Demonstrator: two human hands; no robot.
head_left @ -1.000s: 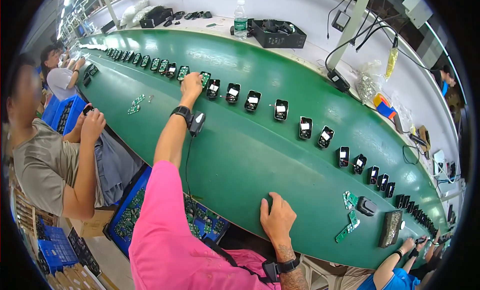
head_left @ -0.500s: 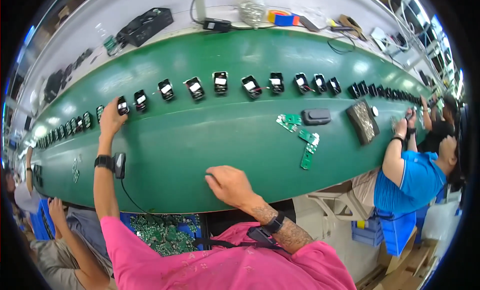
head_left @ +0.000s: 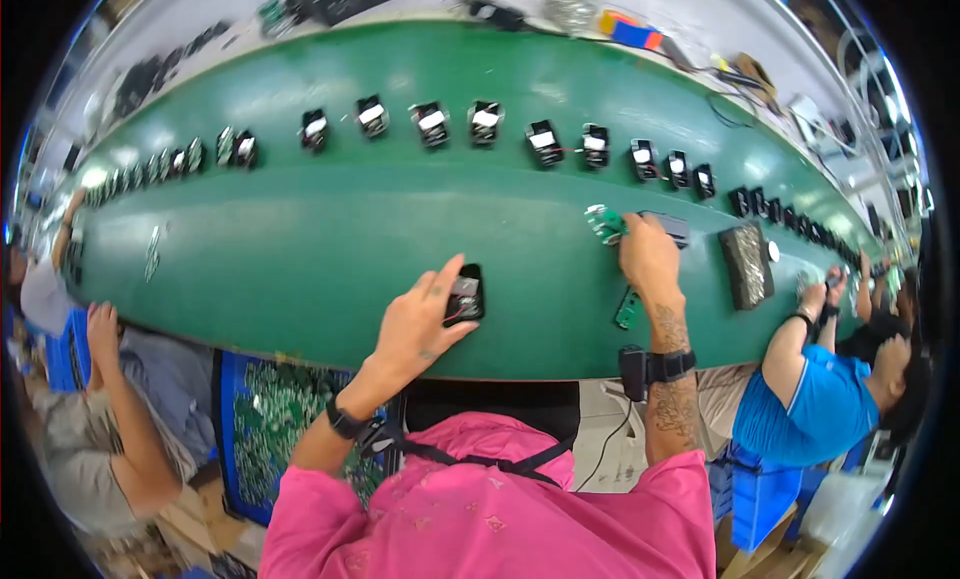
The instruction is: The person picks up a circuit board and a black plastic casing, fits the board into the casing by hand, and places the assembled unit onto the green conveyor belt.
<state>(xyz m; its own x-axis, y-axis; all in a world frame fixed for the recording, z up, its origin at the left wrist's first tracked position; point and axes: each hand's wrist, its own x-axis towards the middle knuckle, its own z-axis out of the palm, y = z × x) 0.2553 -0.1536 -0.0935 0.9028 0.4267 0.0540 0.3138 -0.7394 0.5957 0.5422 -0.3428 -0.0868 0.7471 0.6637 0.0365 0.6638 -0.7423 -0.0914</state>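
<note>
My left hand [head_left: 412,324] is closed around the side of a small open black plastic housing [head_left: 470,297] near the front edge of the table. Inside that housing a grey part and a thin red wire show. To the right, my right hand [head_left: 650,259] reaches down at a group of green circuit boards [head_left: 605,225]. Its fingertips are partly hidden, so whether they grip a board I cannot tell. Another green board [head_left: 628,309] lies just below this hand. Behind its fingers sits a dark oblong case [head_left: 668,229], partly covered.
Similar black housings [head_left: 485,123] stand in a long curved row across the green table [head_left: 330,239]. A dark wrapped block [head_left: 746,267] lies at the right. A blue bin [head_left: 228,429] of circuit boards is below the front edge. People sit at both sides.
My left hand has brought a black housing from the row's left part to the near middle. My right hand has moved from the front of the table right and forward to the circuit boards.
</note>
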